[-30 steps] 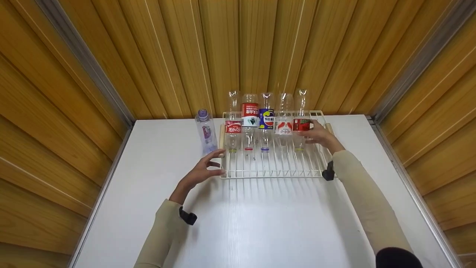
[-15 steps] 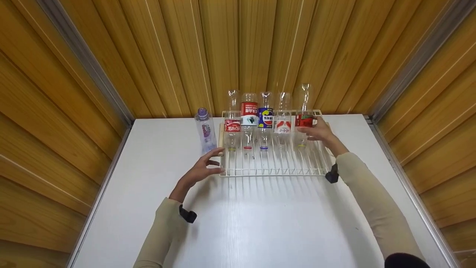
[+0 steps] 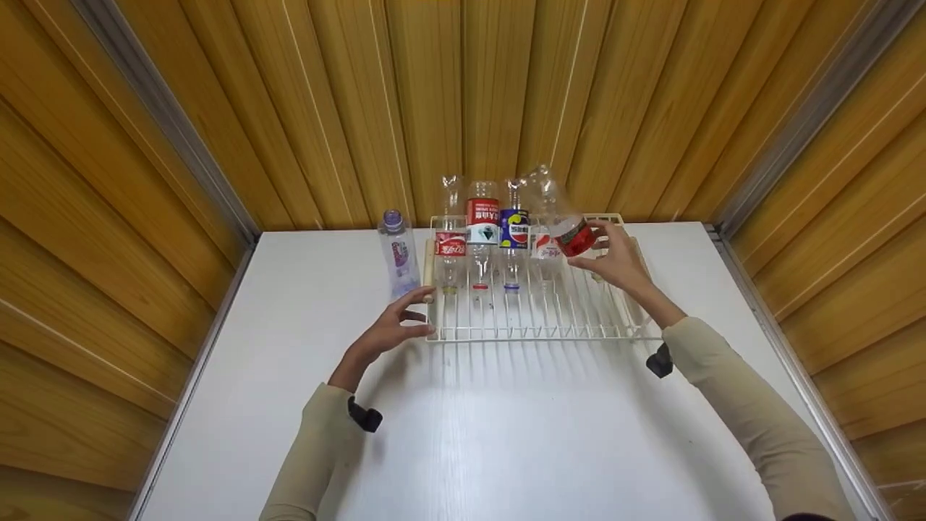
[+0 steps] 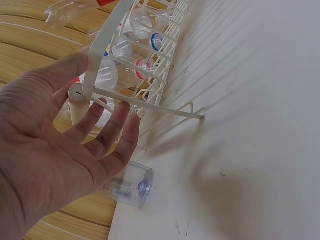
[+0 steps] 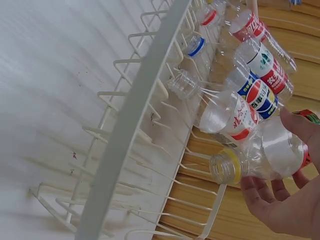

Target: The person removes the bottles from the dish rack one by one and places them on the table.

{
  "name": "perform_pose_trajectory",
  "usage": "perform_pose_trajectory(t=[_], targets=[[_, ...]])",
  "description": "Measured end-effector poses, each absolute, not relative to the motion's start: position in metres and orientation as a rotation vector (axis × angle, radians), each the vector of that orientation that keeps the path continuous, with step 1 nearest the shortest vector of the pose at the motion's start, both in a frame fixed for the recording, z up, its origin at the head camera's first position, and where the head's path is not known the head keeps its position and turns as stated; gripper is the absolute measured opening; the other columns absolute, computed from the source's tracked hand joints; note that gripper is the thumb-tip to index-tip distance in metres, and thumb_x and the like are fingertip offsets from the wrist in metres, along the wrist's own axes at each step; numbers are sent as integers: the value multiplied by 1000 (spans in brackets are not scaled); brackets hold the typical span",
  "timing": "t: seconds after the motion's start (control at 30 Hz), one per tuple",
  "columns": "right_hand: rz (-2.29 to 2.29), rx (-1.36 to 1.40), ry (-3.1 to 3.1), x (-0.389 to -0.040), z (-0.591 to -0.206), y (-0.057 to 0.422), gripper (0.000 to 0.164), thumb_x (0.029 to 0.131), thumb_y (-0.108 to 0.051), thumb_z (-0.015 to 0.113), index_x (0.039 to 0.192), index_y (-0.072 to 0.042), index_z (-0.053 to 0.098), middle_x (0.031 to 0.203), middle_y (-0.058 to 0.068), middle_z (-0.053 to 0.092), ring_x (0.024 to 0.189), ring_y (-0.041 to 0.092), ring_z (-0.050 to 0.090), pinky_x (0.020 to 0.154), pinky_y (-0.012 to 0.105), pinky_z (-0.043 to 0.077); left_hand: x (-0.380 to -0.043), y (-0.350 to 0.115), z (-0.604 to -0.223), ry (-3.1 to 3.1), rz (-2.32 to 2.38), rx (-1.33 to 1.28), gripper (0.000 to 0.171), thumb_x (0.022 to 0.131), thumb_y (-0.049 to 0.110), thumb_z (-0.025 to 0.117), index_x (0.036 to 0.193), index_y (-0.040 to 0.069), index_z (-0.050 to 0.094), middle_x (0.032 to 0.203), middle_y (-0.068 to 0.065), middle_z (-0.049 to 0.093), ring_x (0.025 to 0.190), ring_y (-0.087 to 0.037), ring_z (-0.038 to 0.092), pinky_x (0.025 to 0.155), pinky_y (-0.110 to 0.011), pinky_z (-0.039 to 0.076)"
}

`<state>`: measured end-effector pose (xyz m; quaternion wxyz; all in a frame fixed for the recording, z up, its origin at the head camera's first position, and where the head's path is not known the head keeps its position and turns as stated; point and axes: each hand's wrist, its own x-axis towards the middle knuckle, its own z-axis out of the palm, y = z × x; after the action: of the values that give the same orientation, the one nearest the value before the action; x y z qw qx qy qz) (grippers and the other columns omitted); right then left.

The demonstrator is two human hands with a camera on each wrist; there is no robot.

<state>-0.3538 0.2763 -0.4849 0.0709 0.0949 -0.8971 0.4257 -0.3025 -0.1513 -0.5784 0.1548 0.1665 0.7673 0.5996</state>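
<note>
In the head view, my right hand [image 3: 621,264] grips a clear plastic bottle with a red label [image 3: 576,239]. It is upside down and tilted, base up to the left, above the rack's right part. The right wrist view shows its uncapped mouth with a yellow ring [image 5: 226,167]. My left hand [image 3: 383,334] holds the left end of a cream wire dish rack [image 3: 528,339], thumb and fingers around its end frame [image 4: 90,65]. Several upside-down bottles stand in the rack: one red-labelled [image 3: 451,246], one red-and-white [image 3: 482,221], one blue-labelled [image 3: 514,229], one with a white-and-red label [image 3: 546,247].
A purple-tinted bottle [image 3: 400,257] stands upright on the white table [image 3: 506,434], left of the rack. Wood-patterned panels [image 3: 499,94] rise close behind the rack and along both sides.
My right hand has lifted the red-labelled bottle from the rack's right end and tilted it, its base swinging left over the neighbouring bottle. My left hand stays at the rack.
</note>
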Motion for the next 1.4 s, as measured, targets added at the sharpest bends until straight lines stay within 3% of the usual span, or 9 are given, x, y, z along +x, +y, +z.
perform_pose_trajectory(t=[0.17, 0.47, 0.73, 1.07, 1.23, 1.4], targets=[[1110, 462, -2670, -342, -487, 268, 77, 76, -6, 89, 143, -3, 51, 133, 24, 54, 119, 41, 57, 94, 57, 53, -303, -151, -579, 2208, 1714, 477, 78, 91, 14, 77, 158, 20, 39, 157, -20, 41, 131, -46, 53, 94, -42, 55], [697, 719, -2733, -328, -489, 258, 67, 76, -5, 89, 136, -9, 60, 133, 19, 55, 127, 39, 52, 108, 59, 44, -299, -152, -577, 2231, 1701, 470, 77, 92, 14, 76, 159, 23, 38, 158, -19, 41, 130, -46, 54, 99, -45, 54], [485, 881, -2648, -318, -491, 252, 67, 76, -3, 89, 136, -16, 62, 132, 17, 59, 123, 37, 56, 103, 57, 48, -298, -151, -577, 2285, 1674, 534, 76, 94, 13, 74, 160, 17, 36, 157, -21, 43, 130, -50, 53, 103, -51, 52], [423, 944, -2590, -310, -490, 250, 66, 77, -4, 88, 136, -17, 61, 134, 16, 59, 125, 36, 56, 103, 54, 50, -293, -154, -553, 2536, 1597, 583, 62, 93, 15, 76, 148, 5, 50, 146, -25, 52, 127, -48, 55, 98, -56, 54], [414, 956, -2599, -307, -489, 247, 67, 78, -7, 88, 138, -20, 60, 134, 14, 58, 125, 34, 56, 105, 53, 50, -289, -148, -528, 2661, 1528, 567, 54, 93, 14, 75, 143, 8, 56, 142, -24, 54, 129, -43, 54, 100, -61, 51], [394, 972, -2582, -302, -488, 245, 69, 78, -6, 88, 139, -21, 60, 134, 14, 59, 126, 34, 56, 105, 54, 50, -285, -133, -506, 2603, 1385, 693, 64, 93, 20, 75, 151, 16, 49, 153, -17, 48, 137, -39, 49, 109, -59, 46]])
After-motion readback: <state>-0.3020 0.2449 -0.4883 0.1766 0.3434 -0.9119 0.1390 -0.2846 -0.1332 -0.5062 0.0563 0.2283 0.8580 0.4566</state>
